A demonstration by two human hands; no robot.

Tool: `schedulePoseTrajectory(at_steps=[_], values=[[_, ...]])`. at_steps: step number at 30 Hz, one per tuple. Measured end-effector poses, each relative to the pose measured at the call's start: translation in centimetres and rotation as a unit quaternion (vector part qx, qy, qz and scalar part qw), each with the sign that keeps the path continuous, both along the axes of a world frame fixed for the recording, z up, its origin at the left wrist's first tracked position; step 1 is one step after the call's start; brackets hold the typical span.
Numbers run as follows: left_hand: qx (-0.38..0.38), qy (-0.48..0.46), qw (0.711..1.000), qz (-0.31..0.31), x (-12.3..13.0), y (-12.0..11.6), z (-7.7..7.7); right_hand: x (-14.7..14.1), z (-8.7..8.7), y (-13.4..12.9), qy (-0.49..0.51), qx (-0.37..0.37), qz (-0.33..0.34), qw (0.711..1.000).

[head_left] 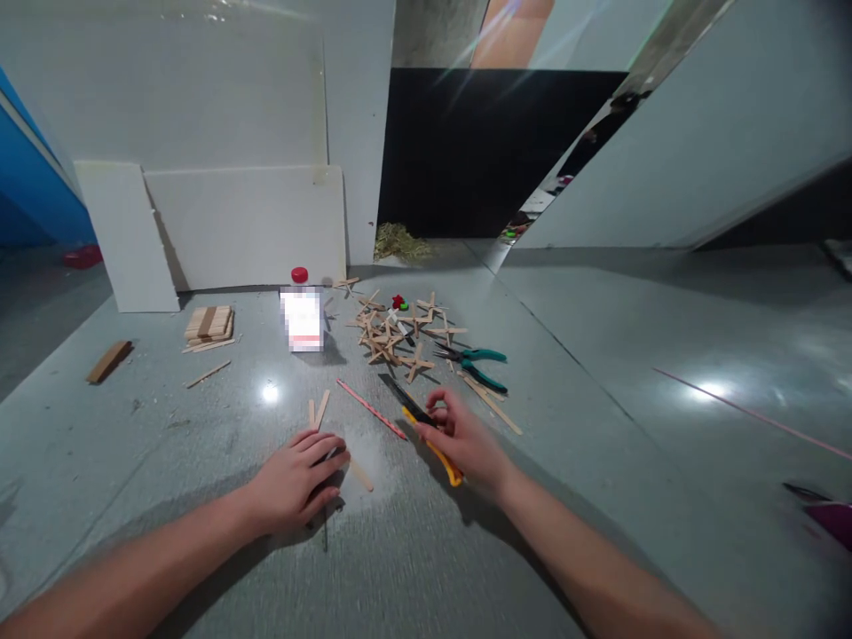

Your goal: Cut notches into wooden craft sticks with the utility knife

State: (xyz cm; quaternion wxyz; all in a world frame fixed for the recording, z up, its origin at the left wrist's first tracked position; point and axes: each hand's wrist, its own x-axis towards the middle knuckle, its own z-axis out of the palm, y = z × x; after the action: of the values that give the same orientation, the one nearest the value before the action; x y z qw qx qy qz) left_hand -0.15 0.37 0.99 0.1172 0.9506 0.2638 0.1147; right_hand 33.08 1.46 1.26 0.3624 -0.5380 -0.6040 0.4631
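My right hand (466, 439) is closed around a yellow and black utility knife (436, 445), its dark blade end pointing up and left above the floor. Low over some craft sticks (319, 410) rests my left hand (303, 479), fingers spread and partly covering them. Another stick (361, 475) pokes out to its right. Between the hands lies a thin red patterned strip (371, 409). Beyond my right hand are teal-handled pliers (480, 357) and loose sticks (493, 404). Several star-shaped pieces of joined sticks (379, 342) form a heap farther off.
A red-capped bottle (299, 277) with a blurred label stands left of the heap. Near it are a bundle of craft sticks (209, 324) and a brown block (110, 361). White boards (246, 226) lean at the back, with dry straw (399, 241) beside them.
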Motion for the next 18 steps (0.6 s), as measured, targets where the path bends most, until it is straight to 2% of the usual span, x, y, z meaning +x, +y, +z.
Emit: schedulePoseTrajectory(at_steps=[4,9,13,18], values=[[-0.008,-0.002,1.000,0.002,-0.1,-0.1,-0.2,-2.3,-1.2,-1.0,0.177,-0.093,0.012,0.980],[-0.027,0.005,1.000,0.000,-0.4,-0.2,-0.1,-3.0,-1.5,-1.4,0.303,-0.172,0.028,0.937],[-0.034,-0.009,0.999,-0.006,-0.5,-0.2,0.0,-3.0,-2.1,-1.0,0.351,-0.183,0.030,0.918],[-0.034,-0.025,0.999,-0.004,-0.2,-0.1,0.1,-3.2,-3.6,-0.7,0.335,-0.153,0.029,0.929]])
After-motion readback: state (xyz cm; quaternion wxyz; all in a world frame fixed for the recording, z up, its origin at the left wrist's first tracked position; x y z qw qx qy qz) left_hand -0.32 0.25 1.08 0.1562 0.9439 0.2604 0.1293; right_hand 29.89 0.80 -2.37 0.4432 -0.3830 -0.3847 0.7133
